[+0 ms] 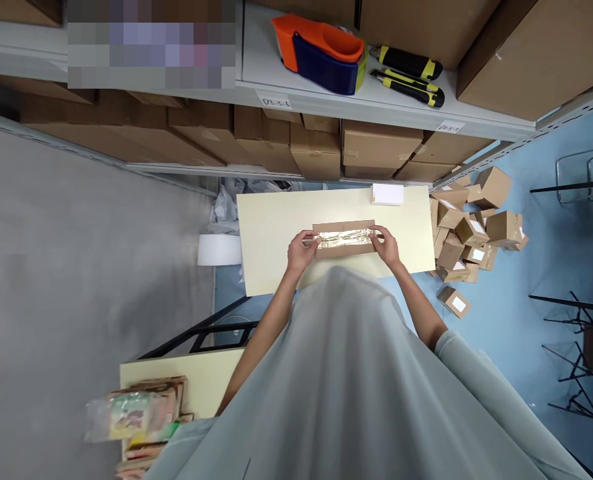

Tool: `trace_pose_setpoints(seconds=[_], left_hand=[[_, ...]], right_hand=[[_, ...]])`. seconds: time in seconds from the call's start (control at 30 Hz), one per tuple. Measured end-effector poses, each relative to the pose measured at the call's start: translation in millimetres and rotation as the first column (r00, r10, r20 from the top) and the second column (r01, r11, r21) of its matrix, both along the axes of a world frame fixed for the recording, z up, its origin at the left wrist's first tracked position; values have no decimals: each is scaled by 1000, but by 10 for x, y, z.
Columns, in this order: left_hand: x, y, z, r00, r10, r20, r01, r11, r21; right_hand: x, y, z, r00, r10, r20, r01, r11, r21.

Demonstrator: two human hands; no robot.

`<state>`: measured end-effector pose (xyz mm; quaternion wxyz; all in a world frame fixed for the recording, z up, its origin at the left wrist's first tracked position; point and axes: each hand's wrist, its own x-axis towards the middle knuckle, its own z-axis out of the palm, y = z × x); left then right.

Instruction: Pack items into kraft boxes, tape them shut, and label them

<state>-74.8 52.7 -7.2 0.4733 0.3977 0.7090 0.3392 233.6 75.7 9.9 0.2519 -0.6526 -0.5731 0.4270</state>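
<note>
A small brown cardboard box (344,229) lies on the pale yellow table (266,233). A shiny strip of clear tape (344,237) runs along its top. My left hand (302,249) presses on the box's left end with fingers curled over the tape. At the box's right end my right hand (386,244) does the same, fingers bent onto the tape. A white pad of labels (387,194) lies at the table's far edge, beyond the box.
An orange and blue tape dispenser (321,53) and two yellow-black utility knives (409,73) lie on the metal shelf above. Several small taped boxes (469,230) are heaped on the blue floor at right. Packets (136,417) sit on a second table at lower left. A white roll (219,249) stands left of the table.
</note>
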Motion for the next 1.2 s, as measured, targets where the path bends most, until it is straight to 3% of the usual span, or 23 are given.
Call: trace_pose_setpoints(seconds=[0.27,0.43,0.53,0.6,0.7,0.83,0.9,1.0,1.07,1.13,1.2], left_hand=[[-40,-18,-85,1000,-29,11,29,1000,-11],[-59,10,-55,1000,6,16,-7,998,54],[-66,25,-107,999,32,24,-33,999,41],[-67,25,-149,999,45,31,-46,997,56],[-64,10,-157,997,58,52,-62,994,85],[-54,17,-97,995,52,81,-59,995,81],[-43,34,-72,995,55,81,-61,996,67],[-19,49,-55,995,73,65,-77,995,61],[-4,46,-49,995,79,63,-83,994,72],[8,34,-42,994,82,66,-87,993,81],[17,21,-31,994,94,63,-99,992,77]], right_hand=[[4,-27,-21,998,43,52,-42,999,-16],[-80,-5,165,987,83,134,-93,993,71],[-180,213,366,957,132,258,-184,965,188],[-277,475,598,943,160,293,-240,934,263],[-480,996,1113,936,186,298,-290,889,355],[-849,1852,1843,907,194,373,-389,725,568],[-1057,2315,2073,878,190,440,-444,669,596],[-1346,2964,2164,821,212,530,-512,684,520],[-1493,3296,2101,778,211,592,-519,747,415],[-1590,3510,2012,744,205,636,-506,794,337],[-1636,3608,1955,730,208,651,-506,804,311]])
